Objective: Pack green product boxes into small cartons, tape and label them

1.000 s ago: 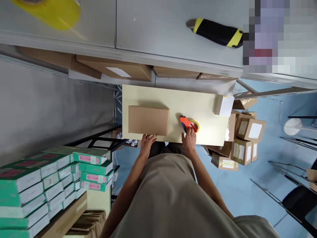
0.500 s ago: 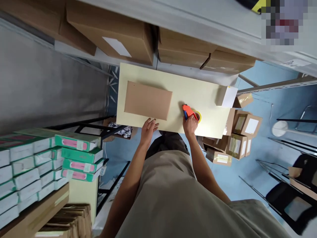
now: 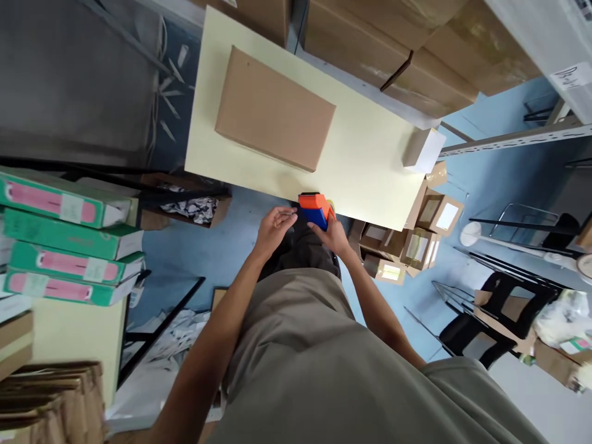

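My right hand (image 3: 333,235) is wrapped round an orange and blue tape dispenser (image 3: 315,208) at the near edge of the pale table. A bit of the yellow tape roll shows behind its orange body. To the left of the dispenser, my left hand (image 3: 275,231) hovers with loosely bent fingers, apart from the dispenser and holding nothing that I can see. A closed brown cardboard box (image 3: 277,108) lies flat on the left half of the table (image 3: 365,166), beyond both hands.
A small white box (image 3: 424,151) stands at the table's right end. Large cartons (image 3: 361,46) line the back. On the left are stacked green and white boxes (image 3: 65,231) and a carton of crumpled paper (image 3: 194,203). Taped cartons (image 3: 419,246) and black chairs (image 3: 509,296) are at right.
The tape dispenser has come off the table toward my body and left, turned in my right hand. My left hand has drawn back from the box edge. The view has tilted and shifted.
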`<state>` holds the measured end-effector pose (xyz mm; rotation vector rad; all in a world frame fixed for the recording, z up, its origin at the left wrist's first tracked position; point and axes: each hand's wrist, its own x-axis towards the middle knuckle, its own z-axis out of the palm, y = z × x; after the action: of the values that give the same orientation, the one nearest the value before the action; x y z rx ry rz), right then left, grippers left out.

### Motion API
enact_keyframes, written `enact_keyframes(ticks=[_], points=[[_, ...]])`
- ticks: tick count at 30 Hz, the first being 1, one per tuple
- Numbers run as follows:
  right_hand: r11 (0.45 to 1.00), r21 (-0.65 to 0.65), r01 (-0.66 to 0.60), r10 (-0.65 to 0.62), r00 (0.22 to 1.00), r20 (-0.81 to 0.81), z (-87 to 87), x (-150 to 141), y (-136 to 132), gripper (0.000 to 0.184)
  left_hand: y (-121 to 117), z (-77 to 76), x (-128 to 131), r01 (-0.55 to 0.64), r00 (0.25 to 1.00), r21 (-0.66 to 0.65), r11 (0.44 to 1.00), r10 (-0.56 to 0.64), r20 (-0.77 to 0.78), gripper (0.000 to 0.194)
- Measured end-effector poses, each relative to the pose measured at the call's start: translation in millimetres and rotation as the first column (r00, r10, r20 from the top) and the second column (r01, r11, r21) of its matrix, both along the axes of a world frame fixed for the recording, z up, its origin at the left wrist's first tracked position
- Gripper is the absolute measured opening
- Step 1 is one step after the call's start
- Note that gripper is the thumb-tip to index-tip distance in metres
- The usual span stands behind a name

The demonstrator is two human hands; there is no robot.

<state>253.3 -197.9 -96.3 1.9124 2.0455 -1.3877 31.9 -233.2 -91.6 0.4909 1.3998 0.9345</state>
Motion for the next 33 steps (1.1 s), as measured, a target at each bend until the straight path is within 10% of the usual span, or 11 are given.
enact_keyframes(ticks=[7,20,33], points=[[0.988,0.004,-0.153,0.153,0.987,-0.046,12.5,-15.3,-28.8,0.044,5.6,12.8,-39.8,0.164,0.986,0.075,0.984,-0.16,-0.056,0.059],[0.919,0.186,-0.348,0.37,0.924,-0.102,83.9,-10.8,-30.0,0.052,19.2,119.9,-71.1,0.437,0.895,0.203,0.876,-0.402,-0.192,0.05],[0.812,0.32,-0.488,0.53,0.846,-0.053,105.4,6.0,-14.8,0.042,35.6,142.6,-69.2,0.623,0.764,0.239,0.745,-0.513,-0.392,0.043]])
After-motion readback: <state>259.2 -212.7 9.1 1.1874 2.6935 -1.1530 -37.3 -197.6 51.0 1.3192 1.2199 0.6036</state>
